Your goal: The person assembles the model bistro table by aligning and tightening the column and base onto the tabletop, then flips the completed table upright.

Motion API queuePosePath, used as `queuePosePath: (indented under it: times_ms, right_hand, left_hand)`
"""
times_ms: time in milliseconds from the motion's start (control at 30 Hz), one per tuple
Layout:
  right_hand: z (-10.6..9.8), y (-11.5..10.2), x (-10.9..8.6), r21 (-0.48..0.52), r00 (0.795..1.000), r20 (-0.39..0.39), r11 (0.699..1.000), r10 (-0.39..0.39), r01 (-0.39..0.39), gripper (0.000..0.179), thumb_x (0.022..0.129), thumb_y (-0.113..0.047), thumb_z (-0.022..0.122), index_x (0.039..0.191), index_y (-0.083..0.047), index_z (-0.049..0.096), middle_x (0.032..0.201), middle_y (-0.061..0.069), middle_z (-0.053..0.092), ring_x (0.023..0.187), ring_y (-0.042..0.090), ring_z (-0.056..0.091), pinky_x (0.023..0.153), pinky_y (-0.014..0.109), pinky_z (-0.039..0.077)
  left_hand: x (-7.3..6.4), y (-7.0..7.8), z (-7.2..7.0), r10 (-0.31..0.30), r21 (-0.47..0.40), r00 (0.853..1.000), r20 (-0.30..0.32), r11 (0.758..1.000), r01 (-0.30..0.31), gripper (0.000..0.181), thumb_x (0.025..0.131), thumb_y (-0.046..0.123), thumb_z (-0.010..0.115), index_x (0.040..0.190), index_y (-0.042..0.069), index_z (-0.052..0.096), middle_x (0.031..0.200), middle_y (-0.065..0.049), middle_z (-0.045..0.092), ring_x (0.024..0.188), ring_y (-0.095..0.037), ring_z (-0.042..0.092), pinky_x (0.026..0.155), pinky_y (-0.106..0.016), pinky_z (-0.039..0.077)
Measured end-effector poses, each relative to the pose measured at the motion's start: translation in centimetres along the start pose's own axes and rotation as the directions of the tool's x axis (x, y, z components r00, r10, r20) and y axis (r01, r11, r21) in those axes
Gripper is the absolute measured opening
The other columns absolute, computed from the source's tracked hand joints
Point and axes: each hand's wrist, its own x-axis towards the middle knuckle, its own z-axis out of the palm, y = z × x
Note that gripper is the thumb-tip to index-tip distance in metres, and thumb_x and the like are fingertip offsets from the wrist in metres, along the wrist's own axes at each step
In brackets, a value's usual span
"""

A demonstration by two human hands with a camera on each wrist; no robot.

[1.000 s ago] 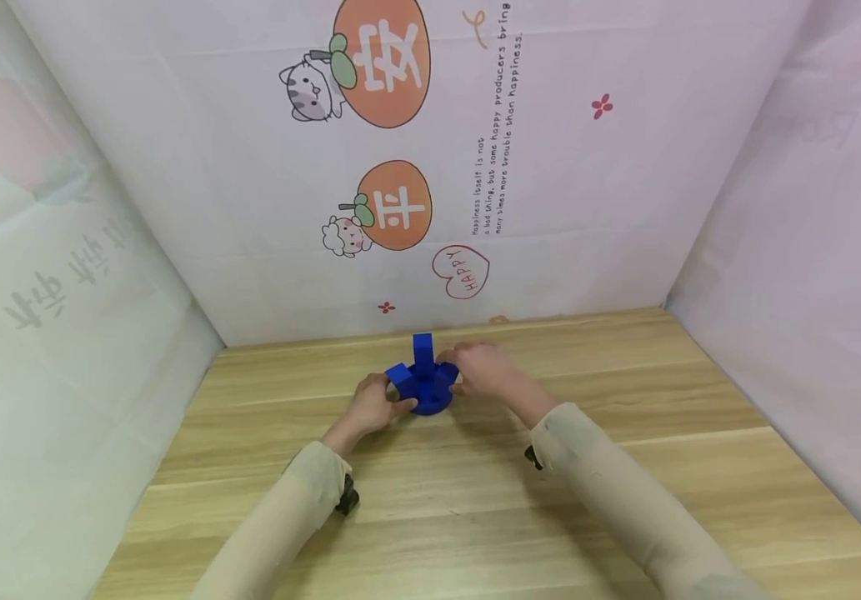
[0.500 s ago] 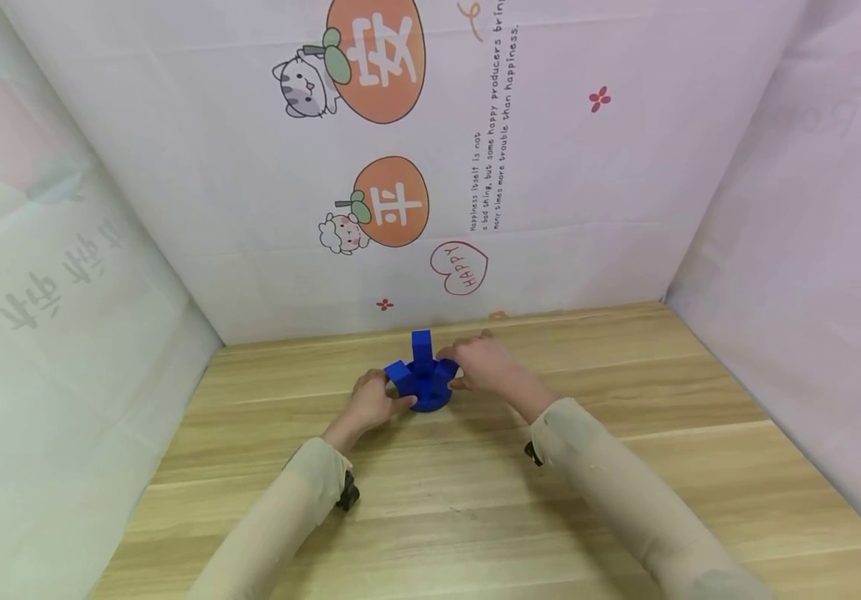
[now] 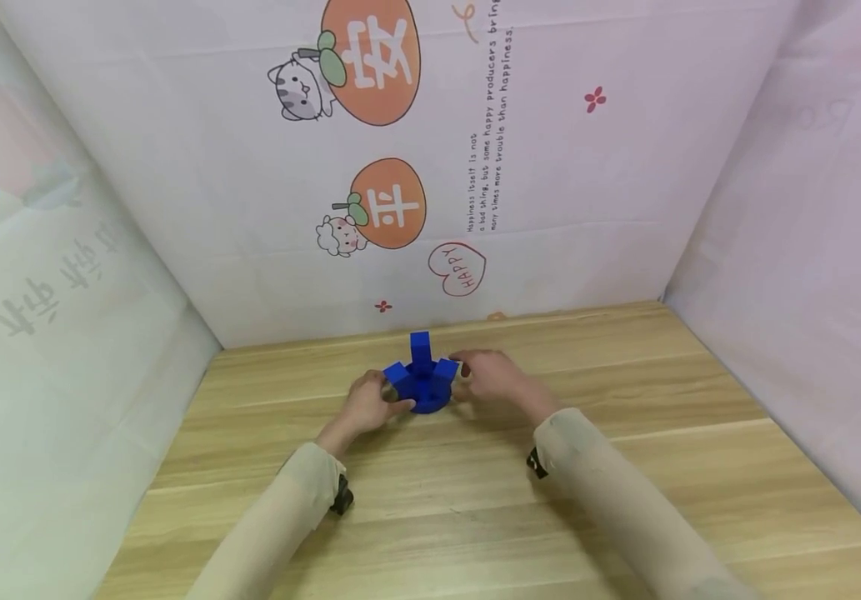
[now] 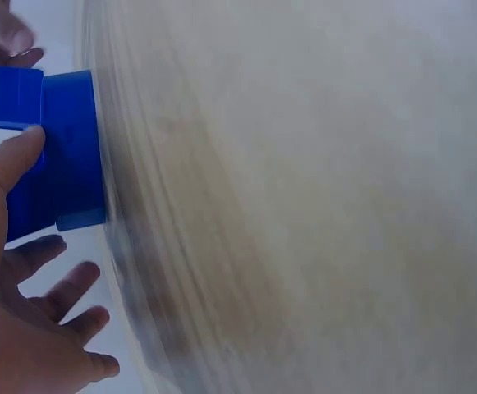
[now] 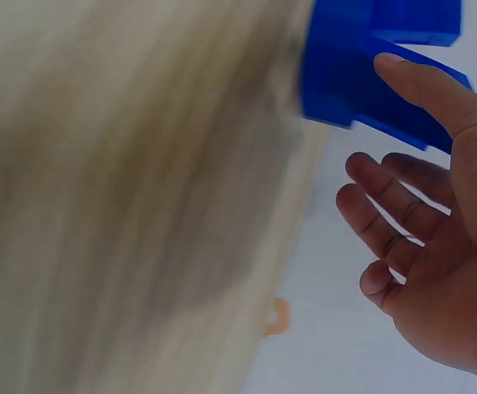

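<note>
On the wooden table, close to the back wall, stands a blue object with a round base and three blocky arms rising from it. My left hand holds its left arm between thumb and fingers; in the left wrist view the thumb lies against the blue side and the other fingers spread below. At the right arm, my right hand has its fingers loosely parted. The right wrist view has that thumb in front of the blue object, with the remaining fingers apart from it; thumb contact is unclear.
A white printed cloth wall rises right behind the blue object. Further cloth walls stand on the left and right. The wooden tabletop stretches toward the person's body.
My right hand has loosened from the right arm of the blue object and drawn slightly to the right, exposing that arm's top. My left hand keeps its hold, and the object stays put.
</note>
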Motion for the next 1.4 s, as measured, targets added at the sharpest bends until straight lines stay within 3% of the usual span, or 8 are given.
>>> queuePosePath:
  times_ms: [167, 267, 333, 600, 767, 967, 1267, 1400]
  right_hand:
    - [1.3, 0.6, 0.5, 0.01, 1.0, 0.018, 1.0, 0.007, -0.007, 0.047, 0.082, -0.039, 0.081, 0.116, -0.009, 0.067, 0.095, 0.003, 0.069, 0.085, 0.017, 0.062, 0.081, 0.038, 0.053]
    - [1.9, 0.6, 0.7, 0.024, 0.999, 0.031, 1.0, 0.017, -0.017, 0.041, 0.08, -0.042, 0.083, 0.099, -0.011, 0.065, 0.085, -0.001, 0.064, 0.078, 0.016, 0.058, 0.075, 0.035, 0.051]
    - [2.1, 0.4, 0.7, 0.053, 0.999, 0.031, 0.998, 0.029, -0.031, 0.04, 0.079, -0.042, 0.084, 0.096, -0.012, 0.063, 0.082, -0.002, 0.062, 0.076, 0.016, 0.057, 0.074, 0.035, 0.05]
    - [2.5, 0.2, 0.8, 0.094, 0.999, 0.013, 0.994, 0.047, -0.048, 0.044, 0.082, -0.04, 0.082, 0.107, -0.009, 0.064, 0.093, 0.003, 0.068, 0.084, 0.017, 0.06, 0.082, 0.038, 0.053]
    - [2.8, 0.1, 0.6, 0.123, 1.0, 0.004, 0.992, 0.028, -0.029, 0.043, 0.081, -0.037, 0.083, 0.106, -0.006, 0.065, 0.096, 0.01, 0.071, 0.083, 0.018, 0.062, 0.08, 0.038, 0.054]
    - [2.8, 0.2, 0.6, 0.126, 1.0, -0.001, 0.992, 0.023, -0.023, 0.041, 0.08, -0.037, 0.083, 0.104, -0.008, 0.067, 0.096, 0.008, 0.072, 0.084, 0.017, 0.063, 0.08, 0.037, 0.054]
    - [1.6, 0.2, 0.5, 0.224, 0.998, 0.012, 0.973, 0.059, -0.06, 0.045, 0.079, -0.04, 0.083, 0.108, -0.008, 0.069, 0.105, 0.008, 0.072, 0.092, 0.019, 0.066, 0.08, 0.034, 0.056]
    - [1.0, 0.3, 0.4, 0.244, 0.999, 0.013, 0.968, 0.048, -0.05, 0.047, 0.08, -0.041, 0.082, 0.11, -0.008, 0.069, 0.107, 0.008, 0.073, 0.095, 0.018, 0.068, 0.081, 0.033, 0.057]
  left_hand:
    - [0.0, -0.1, -0.5, 0.023, 0.006, 1.0, 0.007, 1.0, -0.023, 0.071, 0.084, 0.047, 0.078, 0.134, 0.001, 0.057, 0.132, -0.017, 0.059, 0.127, -0.038, 0.053, 0.111, -0.052, 0.039]
    - [0.0, -0.1, -0.7, 0.031, 0.0, 0.999, 0.02, 1.0, -0.031, 0.066, 0.085, 0.044, 0.078, 0.133, 0.003, 0.059, 0.133, -0.017, 0.059, 0.128, -0.038, 0.052, 0.111, -0.054, 0.038]
    - [0.1, -0.2, -0.7, 0.046, -0.005, 0.999, 0.02, 0.999, -0.046, 0.063, 0.085, 0.041, 0.078, 0.133, 0.004, 0.06, 0.133, -0.017, 0.059, 0.127, -0.038, 0.052, 0.111, -0.055, 0.038]
    - [0.4, -0.4, -0.6, 0.07, -0.03, 0.997, 0.015, 0.997, -0.07, 0.056, 0.086, 0.036, 0.079, 0.13, 0.007, 0.063, 0.128, -0.015, 0.062, 0.124, -0.036, 0.055, 0.11, -0.052, 0.041]
    - [0.3, -0.3, -0.4, 0.042, -0.028, 0.999, 0.013, 0.999, -0.042, 0.057, 0.086, 0.036, 0.079, 0.129, 0.004, 0.061, 0.125, -0.014, 0.062, 0.121, -0.036, 0.056, 0.108, -0.051, 0.043]
    - [0.0, -0.1, -0.5, 0.034, -0.023, 0.999, 0.008, 0.999, -0.034, 0.055, 0.085, 0.037, 0.08, 0.126, 0.004, 0.062, 0.123, -0.012, 0.064, 0.121, -0.036, 0.055, 0.107, -0.051, 0.042]
    - [-0.1, 0.3, -1.5, 0.084, -0.024, 0.996, -0.007, 0.996, -0.084, 0.056, 0.087, 0.041, 0.076, 0.129, 0.005, 0.065, 0.133, -0.013, 0.066, 0.134, -0.039, 0.051, 0.12, -0.069, 0.008]
    - [-0.1, 0.7, -2.0, 0.103, -0.063, 0.995, -0.013, 0.993, -0.103, 0.053, 0.088, 0.04, 0.075, 0.128, 0.007, 0.066, 0.131, -0.011, 0.068, 0.135, -0.036, 0.052, 0.12, -0.068, 0.007]
